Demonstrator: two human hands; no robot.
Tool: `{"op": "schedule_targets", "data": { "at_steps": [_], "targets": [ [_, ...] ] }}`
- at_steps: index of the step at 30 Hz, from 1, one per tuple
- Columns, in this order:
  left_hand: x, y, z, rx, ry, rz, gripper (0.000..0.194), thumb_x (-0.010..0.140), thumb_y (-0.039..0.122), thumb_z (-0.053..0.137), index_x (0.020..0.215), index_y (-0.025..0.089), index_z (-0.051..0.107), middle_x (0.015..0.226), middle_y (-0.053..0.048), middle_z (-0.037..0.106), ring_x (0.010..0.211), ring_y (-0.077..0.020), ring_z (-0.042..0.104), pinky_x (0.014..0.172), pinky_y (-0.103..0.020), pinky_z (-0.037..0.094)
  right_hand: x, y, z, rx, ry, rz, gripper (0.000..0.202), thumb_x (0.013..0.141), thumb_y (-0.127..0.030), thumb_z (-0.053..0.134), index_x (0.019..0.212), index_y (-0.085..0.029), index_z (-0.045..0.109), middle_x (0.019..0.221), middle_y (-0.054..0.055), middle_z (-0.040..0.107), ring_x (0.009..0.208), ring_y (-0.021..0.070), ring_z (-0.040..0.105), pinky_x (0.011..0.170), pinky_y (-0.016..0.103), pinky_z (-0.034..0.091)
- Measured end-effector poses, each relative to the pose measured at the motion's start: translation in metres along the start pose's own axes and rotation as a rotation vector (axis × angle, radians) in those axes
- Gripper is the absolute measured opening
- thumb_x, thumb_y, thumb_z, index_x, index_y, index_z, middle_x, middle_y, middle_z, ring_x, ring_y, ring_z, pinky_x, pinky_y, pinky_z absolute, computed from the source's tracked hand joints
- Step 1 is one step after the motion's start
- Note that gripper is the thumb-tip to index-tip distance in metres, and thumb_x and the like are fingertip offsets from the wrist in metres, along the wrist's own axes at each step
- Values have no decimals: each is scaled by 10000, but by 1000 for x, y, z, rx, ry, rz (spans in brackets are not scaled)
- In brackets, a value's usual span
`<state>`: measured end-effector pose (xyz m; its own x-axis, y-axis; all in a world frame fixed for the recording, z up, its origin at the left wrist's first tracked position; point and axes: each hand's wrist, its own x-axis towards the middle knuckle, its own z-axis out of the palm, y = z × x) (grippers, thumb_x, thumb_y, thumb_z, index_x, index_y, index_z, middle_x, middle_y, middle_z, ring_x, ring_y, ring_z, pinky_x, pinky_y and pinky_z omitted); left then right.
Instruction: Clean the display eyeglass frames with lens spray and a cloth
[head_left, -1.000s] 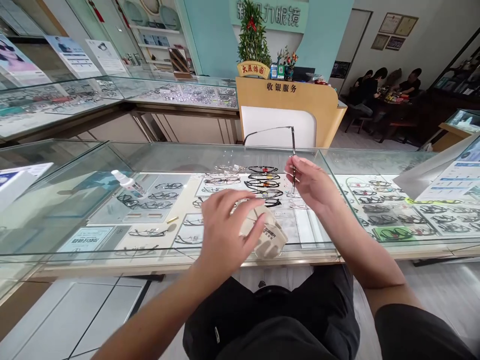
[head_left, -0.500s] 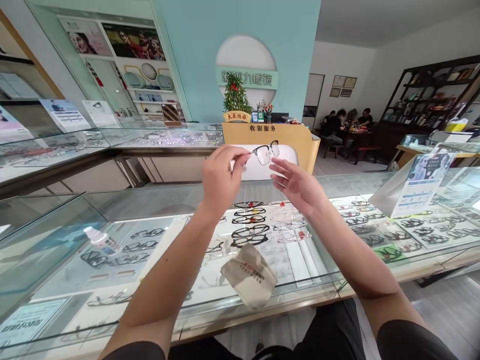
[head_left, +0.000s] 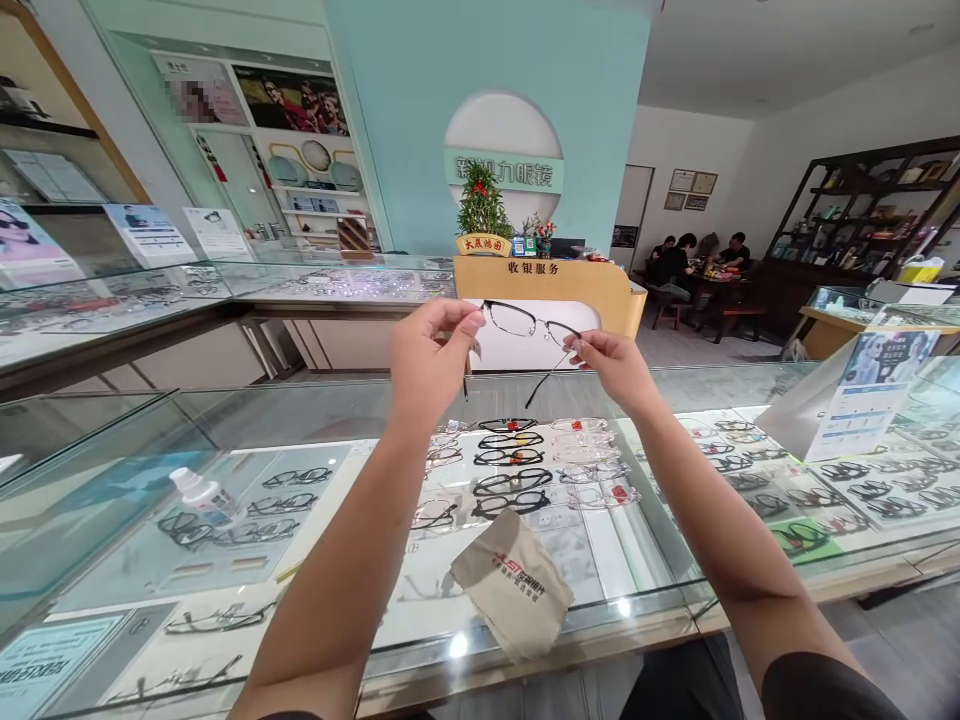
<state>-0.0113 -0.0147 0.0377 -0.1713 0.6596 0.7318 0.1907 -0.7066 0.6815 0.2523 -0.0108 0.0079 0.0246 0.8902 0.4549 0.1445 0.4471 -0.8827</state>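
Both hands hold a pair of eyeglasses [head_left: 537,322] with a dark upper rim and clear lenses up above the glass counter. My left hand [head_left: 435,358] pinches the frame at its left end between thumb and fingers. At the opposite end, my right hand [head_left: 616,366] is closed on the hinge area. The temples hang open, their dark tips pointing down. Below, a beige cleaning cloth [head_left: 516,588] with printed lettering lies on the glass top near the front edge. A white spray bottle [head_left: 201,492] stands on the counter to the left.
Rows of eyeglasses [head_left: 513,457] fill the glass display counter [head_left: 255,415]. A folded standing sign [head_left: 855,395] is on the right. Farther back are a wooden cashier desk [head_left: 547,277] with a potted plant [head_left: 483,205], and people [head_left: 679,265] seated around a table.
My right hand, open beside the glasses before, has closed on their right end. The glasses now face differently, with the temples pointing down. The view has tilted slightly up.
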Motion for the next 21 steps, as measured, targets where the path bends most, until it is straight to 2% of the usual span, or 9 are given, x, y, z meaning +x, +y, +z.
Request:
{"op": "schedule_targets", "data": {
  "at_steps": [2, 5, 9, 16, 18, 21],
  "targets": [
    [4, -2, -6, -7, 47, 5, 66, 949, 275, 802, 927, 214, 816, 879, -27, 806, 698, -125, 688, 627, -238, 554, 7, -10, 9, 47, 11, -40, 370, 825, -606, 863, 880, -241, 837, 1043, 61, 844, 849, 180, 722, 865, 377, 579],
    [10, -6, -13, -8, 95, 52, 67, 953, 290, 807, 966, 224, 810, 909, -30, 815, 774, -137, 724, 698, -248, 580, 16, -23, 19, 107, 63, -93, 362, 804, -577, 892, 931, -244, 827, 986, 59, 839, 864, 191, 728, 898, 403, 591],
    [13, -15, -14, -10, 138, 119, 145, 956, 331, 825, 1076, 253, 800, 978, -29, 829, 889, -159, 783, 765, -265, 589, 16, -29, 27, 177, 158, -188, 284, 839, -496, 884, 974, -271, 775, 948, 44, 826, 934, 220, 758, 930, 426, 590],
    [3, -27, 6, 8, 282, 227, 99, 967, 314, 835, 1031, 249, 796, 1052, -41, 816, 968, -176, 786, 756, -267, 587, 4, -19, 25, 93, 292, -355, 129, 925, -426, 847, 967, -312, 805, 1022, 33, 802, 991, 231, 747, 911, 410, 580],
    [-1, -29, 12, 37, 285, 214, 101, 979, 315, 813, 1052, 249, 790, 1070, -43, 820, 996, -183, 796, 776, -276, 611, 6, -17, 22, 62, 325, -373, 142, 931, -444, 841, 972, -312, 809, 1047, 41, 795, 1001, 240, 742, 907, 416, 591],
    [-4, -31, 17, 66, 223, 200, 192, 986, 331, 797, 1157, 248, 768, 1170, -66, 825, 1128, -218, 815, 852, -305, 657, 9, -16, 19, 47, 357, -384, 191, 937, -492, 834, 1002, -313, 811, 1093, 50, 789, 1086, 257, 737, 946, 426, 600]
  ]
}}
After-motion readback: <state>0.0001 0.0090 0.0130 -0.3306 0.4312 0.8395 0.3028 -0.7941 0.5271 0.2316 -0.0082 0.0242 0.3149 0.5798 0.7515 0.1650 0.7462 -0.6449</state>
